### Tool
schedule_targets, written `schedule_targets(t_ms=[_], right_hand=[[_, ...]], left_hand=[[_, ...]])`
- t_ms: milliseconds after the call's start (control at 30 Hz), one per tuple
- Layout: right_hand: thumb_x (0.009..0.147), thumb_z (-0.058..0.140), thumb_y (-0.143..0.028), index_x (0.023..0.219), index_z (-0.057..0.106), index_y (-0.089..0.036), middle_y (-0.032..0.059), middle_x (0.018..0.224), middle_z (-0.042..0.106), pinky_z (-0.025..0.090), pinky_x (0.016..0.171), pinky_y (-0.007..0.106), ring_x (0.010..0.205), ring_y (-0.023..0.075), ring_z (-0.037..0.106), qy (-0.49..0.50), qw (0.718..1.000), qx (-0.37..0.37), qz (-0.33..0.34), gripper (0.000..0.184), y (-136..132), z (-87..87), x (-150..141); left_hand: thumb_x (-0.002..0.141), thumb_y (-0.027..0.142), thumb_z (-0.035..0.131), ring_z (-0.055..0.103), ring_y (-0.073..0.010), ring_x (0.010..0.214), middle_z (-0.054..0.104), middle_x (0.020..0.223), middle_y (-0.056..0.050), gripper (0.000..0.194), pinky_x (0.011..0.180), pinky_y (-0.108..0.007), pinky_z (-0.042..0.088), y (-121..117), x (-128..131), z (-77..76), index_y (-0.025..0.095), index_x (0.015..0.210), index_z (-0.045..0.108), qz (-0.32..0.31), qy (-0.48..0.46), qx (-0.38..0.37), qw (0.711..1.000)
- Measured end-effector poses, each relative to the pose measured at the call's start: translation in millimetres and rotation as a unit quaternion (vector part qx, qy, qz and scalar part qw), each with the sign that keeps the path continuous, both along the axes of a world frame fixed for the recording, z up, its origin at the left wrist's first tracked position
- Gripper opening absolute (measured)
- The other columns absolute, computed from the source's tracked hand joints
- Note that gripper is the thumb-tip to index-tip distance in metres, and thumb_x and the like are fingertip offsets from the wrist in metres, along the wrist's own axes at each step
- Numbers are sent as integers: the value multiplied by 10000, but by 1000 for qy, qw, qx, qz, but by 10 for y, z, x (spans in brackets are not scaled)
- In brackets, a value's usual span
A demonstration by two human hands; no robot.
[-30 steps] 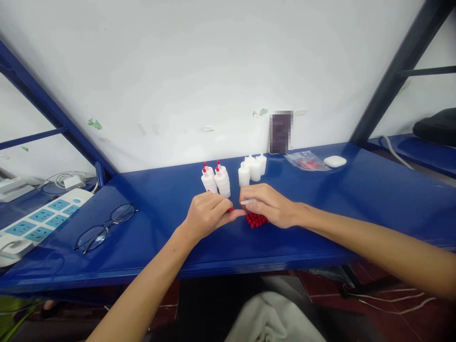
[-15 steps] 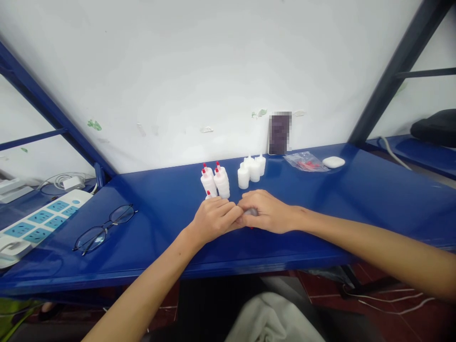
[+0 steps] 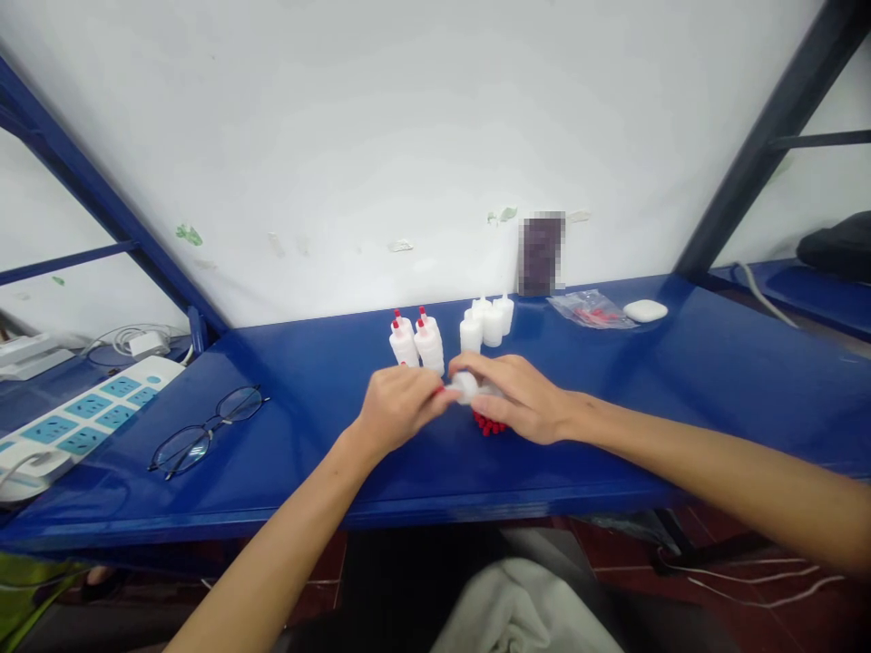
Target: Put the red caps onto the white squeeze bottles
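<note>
My right hand point(image 3: 521, 396) is closed around a small white squeeze bottle point(image 3: 465, 387) lying on its side, its nozzle end toward the left. At that end my left hand point(image 3: 400, 405) pinches a red cap point(image 3: 439, 390), mostly covered by the fingers; I cannot tell how far it sits on the tip. Loose red caps point(image 3: 491, 425) lie in a cluster under my right hand. Beyond my left hand stand several white bottles with red tips point(image 3: 427, 345). To their right, several uncapped white bottles point(image 3: 471, 336) stand upright.
A clear bag with red pieces point(image 3: 593, 313) and a white oval object point(image 3: 645, 311) lie at the back right. A blurred-out dark panel point(image 3: 541, 254) leans on the wall. Eyeglasses point(image 3: 208, 431) and a power strip point(image 3: 85, 413) are on the left.
My hands were pressed together over the bottle; now they are slightly apart and the bottle's white end shows between them. More of the red cap cluster is visible below my right hand.
</note>
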State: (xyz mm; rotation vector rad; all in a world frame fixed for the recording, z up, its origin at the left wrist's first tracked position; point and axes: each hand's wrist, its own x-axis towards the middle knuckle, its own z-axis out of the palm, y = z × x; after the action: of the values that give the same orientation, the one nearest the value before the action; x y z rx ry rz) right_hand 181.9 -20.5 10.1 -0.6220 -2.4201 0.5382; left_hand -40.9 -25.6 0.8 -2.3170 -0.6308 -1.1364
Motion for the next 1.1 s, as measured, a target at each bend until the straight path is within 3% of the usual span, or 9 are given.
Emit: schedule_targets(t_ms=[167, 300, 400, 467, 600, 700, 800, 967, 1100], right_hand=[[967, 344, -296, 1136, 411, -206, -22, 766, 490, 351, 620, 299, 590, 140, 425, 45, 995, 16, -90, 202, 85, 21, 103], [974, 367, -244, 1174, 409, -194, 0, 795, 525, 390, 629, 306, 612, 148, 444, 24, 992, 49, -117, 210, 133, 28, 108], [962, 445, -282, 1261, 456, -195, 44, 916, 622, 441, 683, 311, 681, 157, 539, 29, 991, 59, -116, 311, 151, 14, 83], [903, 521, -264, 1184, 546, -193, 52, 947, 671, 454, 690, 296, 702, 155, 583, 57, 988, 73, -121, 291, 155, -2, 73], [776, 531, -188, 805, 605, -175, 2, 680, 644, 407, 585, 253, 568, 125, 546, 101, 982, 115, -108, 80, 158, -22, 113], [783, 492, -209, 659, 539, -184, -37, 531, 504, 329, 510, 248, 465, 95, 427, 92, 989, 93, -70, 135, 171, -21, 167], [802, 466, -234, 620, 502, -188, -32, 527, 460, 306, 532, 268, 486, 105, 395, 80, 992, 76, -56, 190, 194, -21, 193], [811, 456, -261, 642, 506, -183, 16, 645, 570, 313, 722, 348, 669, 163, 476, 58, 990, 116, -52, 192, 218, -22, 171], [816, 440, -268, 623, 467, -190, -8, 605, 546, 293, 760, 370, 614, 144, 426, 41, 992, 103, -53, 210, 219, -27, 154]], left_hand=[[1034, 326, 340, 307, -75, 433, 327, 493, 52, 475, 490, -243, 249, 121, -310, 75, 189, 580, 330, 134, -175, -129, 967], [1000, 380, 372, 265, -80, 441, 295, 478, 51, 481, 510, -260, 211, 175, -389, 89, 185, 564, 322, 211, -132, -217, 944], [986, 406, 380, 256, -81, 457, 291, 487, 48, 488, 525, -260, 208, 177, -367, 82, 181, 557, 318, 226, -110, -264, 931], [976, 407, 396, 259, -81, 465, 292, 493, 48, 487, 532, -258, 211, 168, -348, 79, 178, 552, 327, 227, -99, -283, 927], [970, 393, 405, 264, -78, 467, 279, 496, 51, 481, 525, -257, 221, 140, -330, 97, 177, 546, 334, 205, -123, -278, 930], [972, 382, 414, 239, -74, 475, 245, 504, 53, 484, 514, -261, 217, 123, -328, 120, 180, 555, 272, 186, -174, -240, 937], [963, 372, 444, 225, -71, 478, 223, 510, 55, 488, 506, -263, 212, 115, -323, 130, 179, 558, 254, 182, -186, -220, 940], [956, 370, 455, 234, -70, 475, 232, 501, 58, 492, 514, -257, 221, 135, -319, 107, 178, 548, 256, 201, -201, -205, 936], [938, 397, 465, 248, -78, 474, 266, 489, 56, 487, 536, -256, 233, 170, -327, 83, 177, 542, 288, 243, -172, -227, 927]])
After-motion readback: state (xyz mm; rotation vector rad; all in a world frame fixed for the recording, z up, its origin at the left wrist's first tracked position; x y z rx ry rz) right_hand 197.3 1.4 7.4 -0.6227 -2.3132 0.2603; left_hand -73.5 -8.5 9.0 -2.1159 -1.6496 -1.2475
